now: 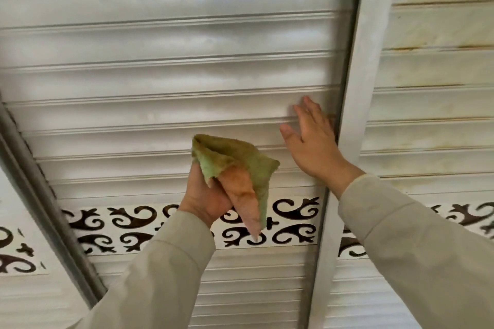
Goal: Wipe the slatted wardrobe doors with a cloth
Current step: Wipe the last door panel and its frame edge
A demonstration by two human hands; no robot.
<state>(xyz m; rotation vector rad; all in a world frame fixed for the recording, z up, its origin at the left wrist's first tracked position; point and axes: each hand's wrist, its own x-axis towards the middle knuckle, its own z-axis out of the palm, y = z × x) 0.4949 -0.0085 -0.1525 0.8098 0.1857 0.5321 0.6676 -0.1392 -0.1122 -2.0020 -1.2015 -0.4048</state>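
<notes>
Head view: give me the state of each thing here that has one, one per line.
cloth: bunched, held up off the slats, one end hanging down
left hand: grips the cloth
right hand: fingers straight, flat against the middle door
middle door: slats look pale and smeary
right door: slats yellowish, brown streaks along edges

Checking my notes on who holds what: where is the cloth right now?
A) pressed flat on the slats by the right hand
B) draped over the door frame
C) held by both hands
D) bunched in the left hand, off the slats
D: the left hand grips the bunched cloth in front of the door, while the right hand lies flat and bare on the slats.
</notes>
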